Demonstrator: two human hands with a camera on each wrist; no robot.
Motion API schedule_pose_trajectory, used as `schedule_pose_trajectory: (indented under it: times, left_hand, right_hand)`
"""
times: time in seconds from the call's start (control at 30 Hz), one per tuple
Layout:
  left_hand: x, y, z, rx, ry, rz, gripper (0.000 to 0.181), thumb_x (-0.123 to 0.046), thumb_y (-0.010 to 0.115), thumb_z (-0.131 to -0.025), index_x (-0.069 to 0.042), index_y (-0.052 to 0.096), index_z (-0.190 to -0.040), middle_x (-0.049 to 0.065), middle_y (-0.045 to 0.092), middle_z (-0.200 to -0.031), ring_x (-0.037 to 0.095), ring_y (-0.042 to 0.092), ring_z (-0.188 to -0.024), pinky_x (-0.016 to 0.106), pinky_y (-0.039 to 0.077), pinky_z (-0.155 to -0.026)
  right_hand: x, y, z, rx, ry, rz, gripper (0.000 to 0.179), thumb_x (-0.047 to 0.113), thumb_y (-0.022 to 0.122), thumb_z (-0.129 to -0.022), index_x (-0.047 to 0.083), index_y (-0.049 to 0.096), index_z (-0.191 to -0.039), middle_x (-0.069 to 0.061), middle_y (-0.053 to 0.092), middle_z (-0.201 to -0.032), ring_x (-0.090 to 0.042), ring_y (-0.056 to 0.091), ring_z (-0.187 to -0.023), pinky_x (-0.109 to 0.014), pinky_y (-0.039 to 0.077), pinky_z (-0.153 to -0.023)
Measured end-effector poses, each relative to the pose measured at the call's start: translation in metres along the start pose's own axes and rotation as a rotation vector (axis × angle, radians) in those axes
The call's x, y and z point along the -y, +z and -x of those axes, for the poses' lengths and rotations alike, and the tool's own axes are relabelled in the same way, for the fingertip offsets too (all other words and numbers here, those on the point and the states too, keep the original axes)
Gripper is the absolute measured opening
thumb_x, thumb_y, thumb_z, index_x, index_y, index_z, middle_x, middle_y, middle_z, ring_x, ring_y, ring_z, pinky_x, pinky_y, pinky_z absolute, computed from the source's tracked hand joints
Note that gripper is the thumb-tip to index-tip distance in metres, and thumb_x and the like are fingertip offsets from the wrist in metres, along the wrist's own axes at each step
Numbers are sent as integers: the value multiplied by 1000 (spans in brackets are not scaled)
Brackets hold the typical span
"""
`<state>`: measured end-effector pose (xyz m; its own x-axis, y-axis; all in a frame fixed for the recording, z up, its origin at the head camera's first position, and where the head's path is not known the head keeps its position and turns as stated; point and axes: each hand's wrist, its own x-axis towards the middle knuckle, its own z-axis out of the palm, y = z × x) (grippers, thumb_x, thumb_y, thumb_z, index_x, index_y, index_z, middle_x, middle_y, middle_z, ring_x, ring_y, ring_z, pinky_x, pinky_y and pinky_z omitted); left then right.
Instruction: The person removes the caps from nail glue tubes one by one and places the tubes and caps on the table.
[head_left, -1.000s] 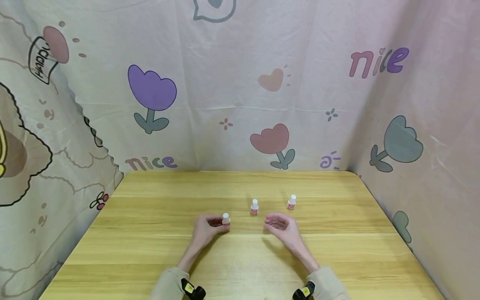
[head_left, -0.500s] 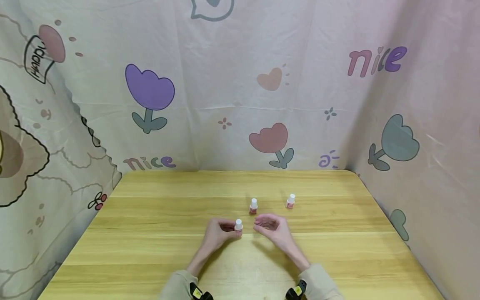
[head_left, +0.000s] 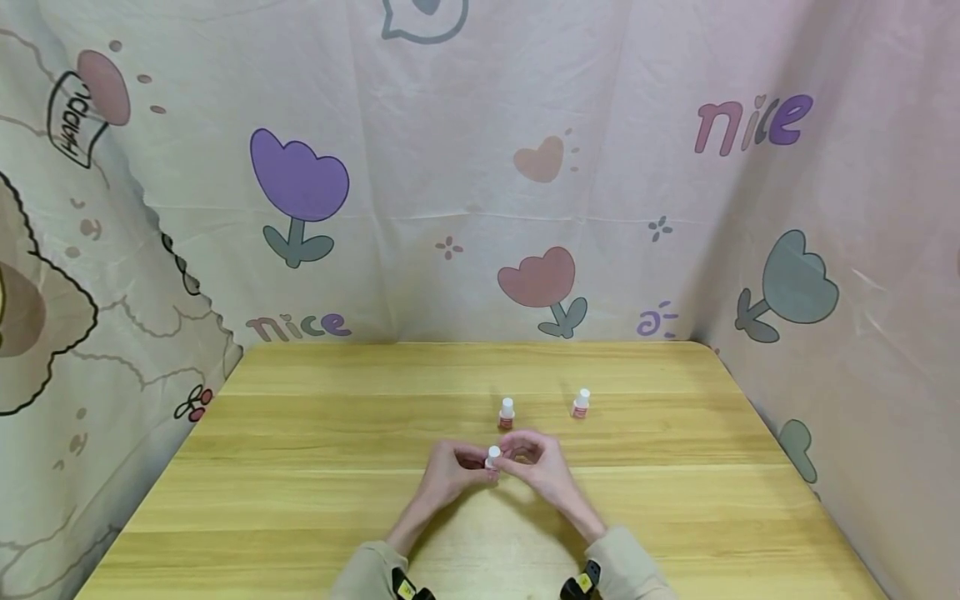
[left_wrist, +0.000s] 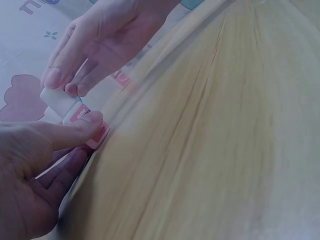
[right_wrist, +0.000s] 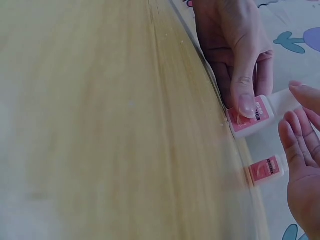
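Note:
My left hand (head_left: 452, 477) holds a small white bottle (head_left: 492, 456) with a pink label, thumb across the label and fingers behind. It stands upright, its base close to the wooden table. From the other side my right hand (head_left: 547, 468) has its thumb and fingertips at the white cap (left_wrist: 59, 102), the thumb touching it. In the right wrist view the left thumb presses the label (right_wrist: 262, 112), while the right fingers (right_wrist: 294, 142) spread just under the cap. Part of the bottle is hidden by the fingers.
Just behind the hands stands a second bottle (head_left: 507, 413) of the same kind. A third bottle (head_left: 581, 404) is farther right. The wooden table (head_left: 337, 417) ends at a patterned cloth (head_left: 420, 275) at the back and sides.
My left hand has carried the bottle to the right, towards the middle. My right hand has moved left until its thumb meets the cap. The other two bottles stay in place.

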<state>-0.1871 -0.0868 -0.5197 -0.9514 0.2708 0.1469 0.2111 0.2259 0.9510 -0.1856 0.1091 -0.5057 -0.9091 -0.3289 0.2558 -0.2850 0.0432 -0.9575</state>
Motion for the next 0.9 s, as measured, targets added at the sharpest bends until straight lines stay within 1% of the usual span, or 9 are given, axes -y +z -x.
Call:
schedule_pose_trajectory:
  times: [0.07,0.17,0.4,0.5,0.6,0.77,0.9]
  left_hand:
    - [0,0,0,4,0,-1,23,-4,88,-72,0,79,-93,19,78,-88,10,73,-74,19,58,-68]
    - [0,0,0,8,2,-12,23,-6,88,-73,0,79,-93,19,78,-89,9,72,-73,20,58,-69]
    - [1,-1,-2,10,30,-59,22,-10,89,-73,-2,80,-91,16,79,-86,3,70,-72,18,56,-68]
    - [2,-1,-2,15,52,-68,21,-10,88,-74,-1,80,-91,16,79,-85,2,69,-72,18,56,-67]
    - [2,-1,-3,25,61,-71,19,-10,87,-75,-1,80,-90,16,79,-86,2,69,-73,17,56,-68]
    - [2,-3,-3,53,47,-79,16,-12,86,-77,-5,80,-90,13,79,-87,0,69,-75,17,56,-70]
    - [1,-4,-3,73,51,-81,15,-13,86,-78,-6,81,-91,12,79,-87,0,69,-76,17,55,-71]
  right_hand:
    - [0,1,0,-8,28,21,29,3,80,-81,-4,68,-107,-29,70,-97,-3,65,-83,-24,57,-82]
    - [0,2,-1,-16,34,53,28,6,81,-81,-2,69,-105,-26,70,-93,-3,64,-80,-23,56,-80]
    - [-2,4,-4,-24,-2,130,26,7,83,-79,0,69,-99,-23,69,-85,-1,61,-74,-23,56,-78]
    - [-2,3,-5,-21,-10,144,24,6,82,-79,0,69,-98,-23,69,-84,-1,60,-74,-23,56,-78]
    - [-2,3,-5,-15,-19,149,22,5,82,-80,0,70,-97,-22,70,-86,-1,61,-74,-23,57,-78]
    - [-1,3,-5,-10,-56,164,18,6,81,-80,-1,72,-95,-22,70,-88,-1,60,-75,-23,58,-75]
    - [-1,3,-5,-20,-73,179,16,6,82,-80,1,74,-93,-19,70,-86,0,59,-75,-22,57,-72]
